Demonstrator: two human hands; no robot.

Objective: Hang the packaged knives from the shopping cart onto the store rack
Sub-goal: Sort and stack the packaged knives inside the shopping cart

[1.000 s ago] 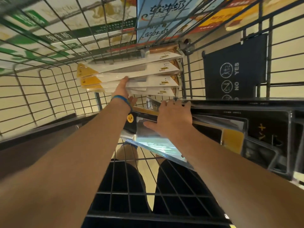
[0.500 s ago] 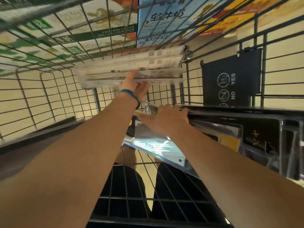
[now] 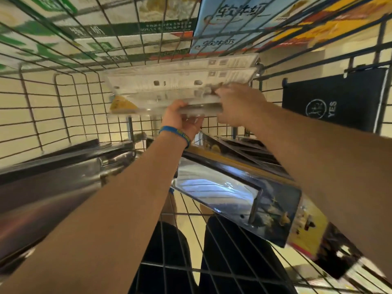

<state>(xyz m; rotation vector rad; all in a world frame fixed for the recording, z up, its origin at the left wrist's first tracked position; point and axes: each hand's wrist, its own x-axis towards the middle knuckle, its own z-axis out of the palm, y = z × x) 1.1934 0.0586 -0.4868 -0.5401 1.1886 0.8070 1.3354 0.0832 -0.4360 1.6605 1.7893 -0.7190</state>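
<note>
**Stack of packaged knives held up inside the cart**

Nearest, the wire floor of the shopping cart [image 3: 224, 251] is seen. Just above it, dark knife packages [image 3: 233, 194] are lying tilted, with their shiny edge running from the middle toward the lower right. Both forearms are stretched over these packages.

Further in, the left hand [image 3: 182, 119], with a blue wristband [image 3: 174, 132] on its wrist, is placed under the stack of packaged knives [image 3: 176, 85]. Its fingers are curled round the lower long edge, and their tips are hidden. The right hand [image 3: 237, 105] is closed on the right end of the stack, with the fingers kept together and bent over that end.

The stack is held in the air, nearly level, in the far part of the basket, apart from the packages below. Its right end is just beside the far corner of the cart. Open room is left under the stack and to its left, toward the wire side wall.

Beyond, a black sign [image 3: 335, 102] marked YES is seen on the right wall, and printed cartons [image 3: 131, 22] are visible through the wires.
</note>
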